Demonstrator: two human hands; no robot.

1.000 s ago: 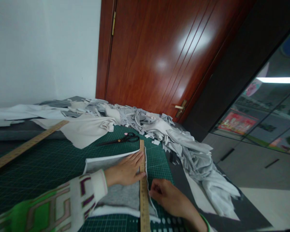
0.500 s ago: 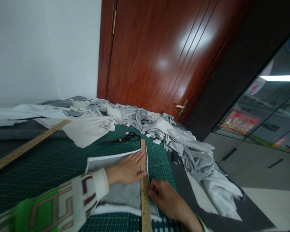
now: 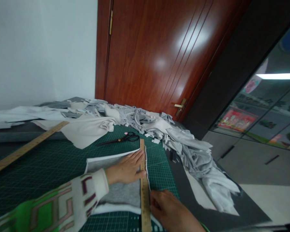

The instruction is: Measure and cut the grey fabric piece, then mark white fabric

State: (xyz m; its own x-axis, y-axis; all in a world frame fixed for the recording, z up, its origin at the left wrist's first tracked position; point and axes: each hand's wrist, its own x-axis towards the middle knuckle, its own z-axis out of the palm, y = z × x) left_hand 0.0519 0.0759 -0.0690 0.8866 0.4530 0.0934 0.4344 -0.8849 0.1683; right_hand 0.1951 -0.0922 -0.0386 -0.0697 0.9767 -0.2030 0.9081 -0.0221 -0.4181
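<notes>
Head view. Left hand point(image 3: 125, 168) lies flat and open on a grey fabric panel point(image 3: 119, 193) with a white edge, no grip, fingertips against a wooden ruler point(image 3: 142, 183). The ruler runs near to far along the panel's right edge, its near end cut off by the frame bottom. Right hand point(image 3: 168, 209) sits just right of the ruler, low in frame and partly cut off; fingers curled near the fabric edge, and whether they pinch cloth cannot be made out. A green-and-cream patterned sleeve point(image 3: 55, 206) covers the left forearm. Beneath lies a green cutting mat point(image 3: 161, 180). Farther along it, black-handled scissors point(image 3: 129, 138); a second wooden ruler point(image 3: 26, 149) lies left. Grey and white fabric offcuts point(image 3: 188, 145) heap along the far and right sides.
</notes>
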